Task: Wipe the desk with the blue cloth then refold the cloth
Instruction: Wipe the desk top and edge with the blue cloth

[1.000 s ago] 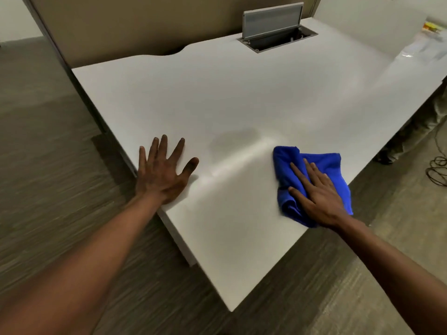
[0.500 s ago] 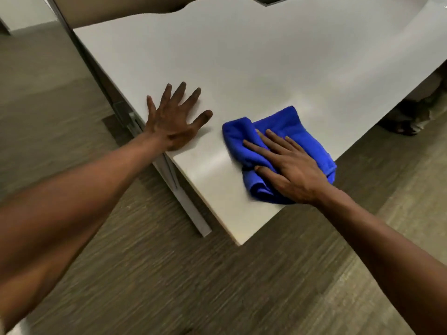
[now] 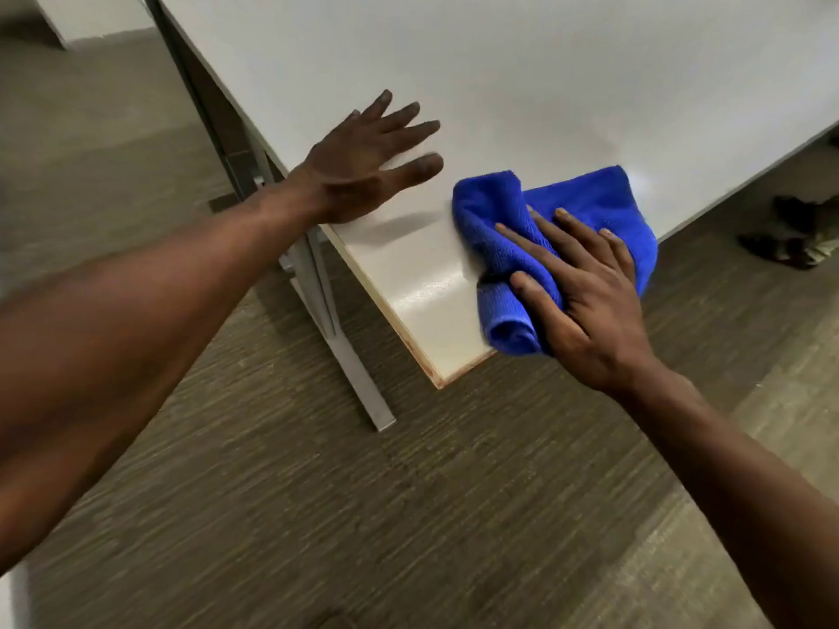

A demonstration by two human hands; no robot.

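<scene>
Blue bunched terry cloth (image 3: pixel 590 206)

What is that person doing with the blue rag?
A person is wiping a white desk. The right hand presses flat on the bunched-up blue cloth near the desk's corner, fingers straight on top of it. The left hand rests flat on the desk beside the cloth, not touching it, fingers spread. The cloth is crumpled, so the refolding is not yet done.
</scene>
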